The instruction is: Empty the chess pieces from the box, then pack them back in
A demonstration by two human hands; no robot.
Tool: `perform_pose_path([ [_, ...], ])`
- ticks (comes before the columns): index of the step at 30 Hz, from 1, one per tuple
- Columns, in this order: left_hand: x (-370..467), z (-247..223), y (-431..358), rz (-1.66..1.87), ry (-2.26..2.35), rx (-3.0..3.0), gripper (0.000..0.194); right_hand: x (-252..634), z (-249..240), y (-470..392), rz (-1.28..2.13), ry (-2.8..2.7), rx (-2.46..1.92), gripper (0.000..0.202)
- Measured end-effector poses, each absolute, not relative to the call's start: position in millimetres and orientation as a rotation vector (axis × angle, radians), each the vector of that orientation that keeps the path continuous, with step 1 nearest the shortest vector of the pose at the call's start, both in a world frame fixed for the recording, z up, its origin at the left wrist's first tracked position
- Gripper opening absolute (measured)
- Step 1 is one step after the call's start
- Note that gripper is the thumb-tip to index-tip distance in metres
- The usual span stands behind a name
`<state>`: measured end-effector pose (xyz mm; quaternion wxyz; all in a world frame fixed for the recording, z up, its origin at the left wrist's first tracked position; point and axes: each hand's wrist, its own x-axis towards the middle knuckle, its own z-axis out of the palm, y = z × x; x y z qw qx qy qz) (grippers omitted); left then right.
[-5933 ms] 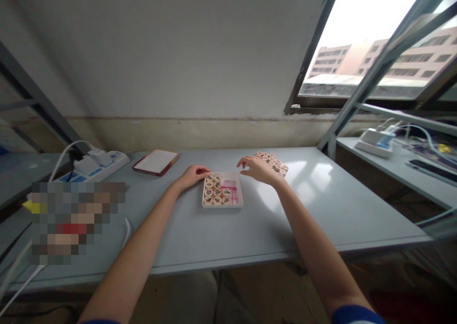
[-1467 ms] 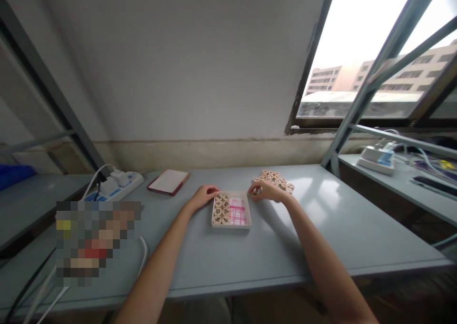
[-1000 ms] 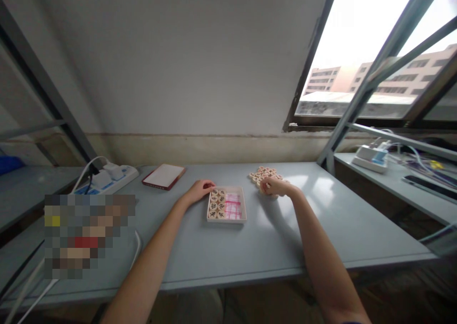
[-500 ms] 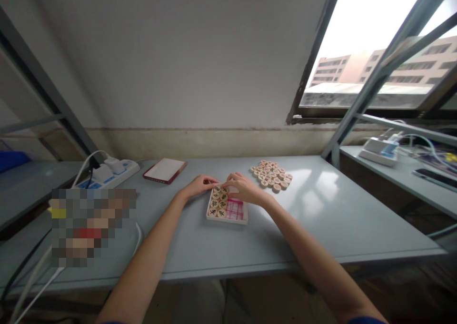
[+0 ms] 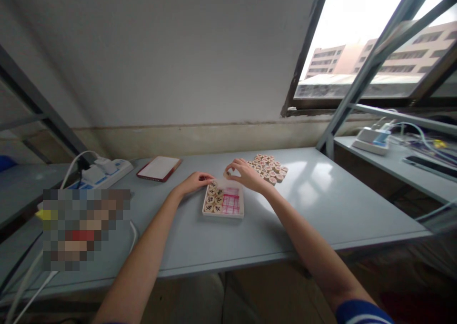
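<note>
A white box [image 5: 223, 215] lies on the desk, with several round wooden pieces [image 5: 210, 200] bearing black characters in two columns on its left side. Pink lines on a white ground show in its right part. My left hand [image 5: 194, 183] rests at the box's upper left corner, fingers together; what they hold, if anything, is hidden. Over the box's far edge, my right hand [image 5: 243, 174] pinches one round wooden piece [image 5: 227, 172] between thumb and fingers. Behind it to the right lies a cluster of loose wooden pieces [image 5: 273, 168], partly hidden by that hand.
A red-edged box lid with a white face [image 5: 159, 168] lies at the back left. Further left are a power strip [image 5: 117, 171] with cables and a blurred-out object [image 5: 84, 229]. Bed-frame posts flank the grey desk [image 5: 321, 210].
My right hand has lifted off the box, up and back, with a wooden piece in its fingers. One spot in the box's second column now shows no piece. The view has shifted slightly.
</note>
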<state>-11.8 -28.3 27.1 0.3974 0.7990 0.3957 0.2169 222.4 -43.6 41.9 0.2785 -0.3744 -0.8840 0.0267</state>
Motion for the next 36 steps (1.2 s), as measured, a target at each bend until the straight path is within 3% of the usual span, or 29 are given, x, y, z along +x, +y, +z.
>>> perform_pose_path([
  [6, -13.0, 21.3, -25.5, 0.573, 1.024, 2.019, 0.036, 265.7, 20.2, -17.6, -0.154, -2.217, -1.392, 0.016],
  [9, -12.4, 22.7, -26.8, 0.570, 1.033, 2.026, 0.036, 275.1, 16.9, -13.7, -0.214, -2.170, -1.494, 0.025],
  [20, -13.2, 15.1, -21.8, 0.608, 0.999, 2.062, 0.034, 211.8, 45.4, -55.4, 0.427, -2.665, -0.830, 0.027],
  [30, -12.4, 18.5, -23.1, 0.584, 1.016, 2.087, 0.034, 211.7, 50.7, -59.7, 0.272, -2.578, -0.891, 0.023],
  [36, -12.2, 20.5, -24.8, 0.568, 1.024, 2.068, 0.034, 257.4, 51.4, -40.6, 0.010, -2.464, -1.268, 0.015],
])
